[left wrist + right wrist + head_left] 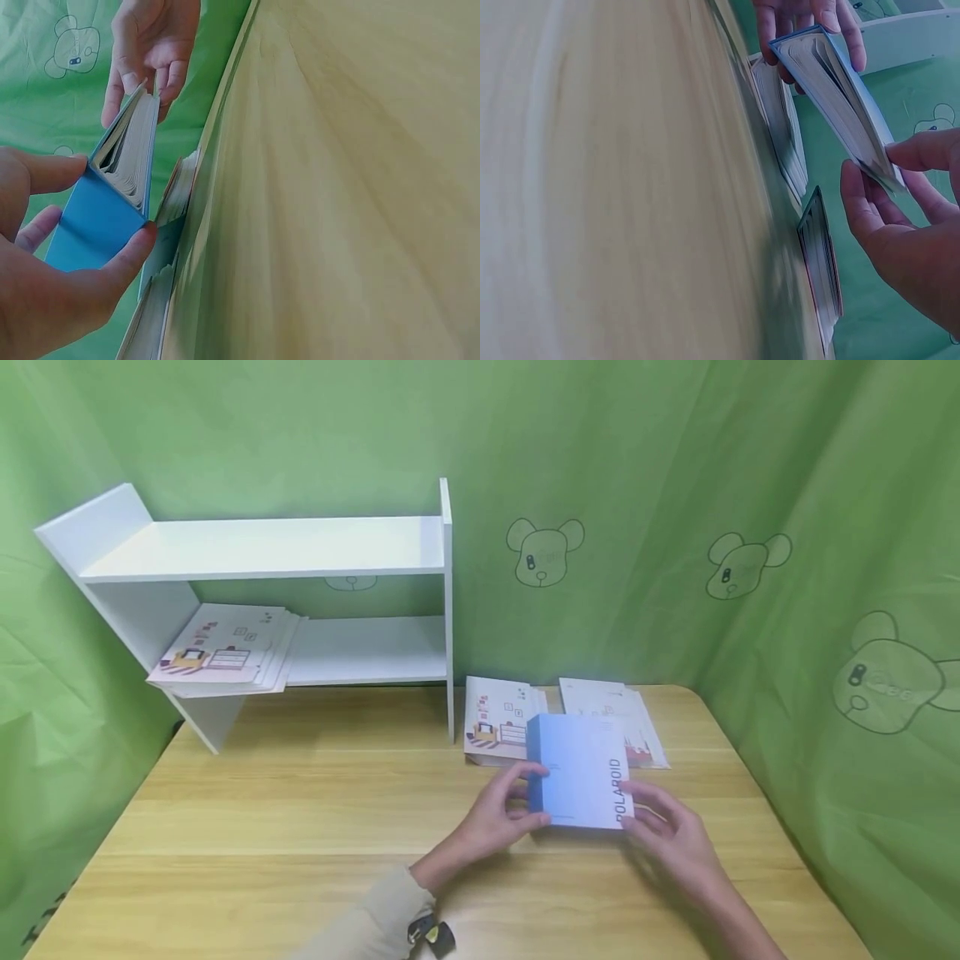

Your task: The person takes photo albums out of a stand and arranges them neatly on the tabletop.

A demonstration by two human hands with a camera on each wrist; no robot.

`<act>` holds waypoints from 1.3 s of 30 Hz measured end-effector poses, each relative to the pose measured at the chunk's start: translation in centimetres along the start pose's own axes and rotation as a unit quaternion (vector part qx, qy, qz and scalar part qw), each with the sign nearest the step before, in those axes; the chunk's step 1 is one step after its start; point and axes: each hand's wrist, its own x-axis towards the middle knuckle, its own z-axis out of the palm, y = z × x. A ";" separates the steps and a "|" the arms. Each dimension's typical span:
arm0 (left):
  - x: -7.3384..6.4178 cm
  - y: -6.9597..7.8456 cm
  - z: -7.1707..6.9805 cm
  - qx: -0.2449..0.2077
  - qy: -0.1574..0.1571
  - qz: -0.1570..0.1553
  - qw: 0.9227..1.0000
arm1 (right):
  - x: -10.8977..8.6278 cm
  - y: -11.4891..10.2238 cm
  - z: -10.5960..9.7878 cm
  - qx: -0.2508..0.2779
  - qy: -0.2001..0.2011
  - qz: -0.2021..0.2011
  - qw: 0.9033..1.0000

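A light blue photo album (581, 777) marked POLAROID is held above the table between both hands, its spine to the left. My left hand (498, 814) grips the spine side, with thumb and fingers at its edges in the left wrist view. At the opposite edge, my right hand (675, 839) pinches the covers between thumb and fingers. The page edges of the album (840, 94) show in the right wrist view, slightly fanned apart. Just behind it on the table lie a stack of illustrated albums (491, 706) and a second white stack (588, 695), partly hidden by the blue cover.
A white two-tier shelf (300, 547) stands at the back left, its left side slanting outward. On its lower board lies a stack of illustrated albums (217, 639), jutting over the front edge. Green curtain (600, 443) with bear prints surrounds the wooden table (300, 827).
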 end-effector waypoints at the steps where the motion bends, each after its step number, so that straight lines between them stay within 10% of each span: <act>1: 0.1 0.0 0.1 0.000 0.000 -0.001 1.000 | 0.0 0.1 -0.1 -0.002 0.000 0.000 1.000; 39: 1.1 -0.8 3.4 0.078 -0.025 0.012 0.997 | -1.6 2.0 -3.7 -0.031 -0.005 0.005 0.999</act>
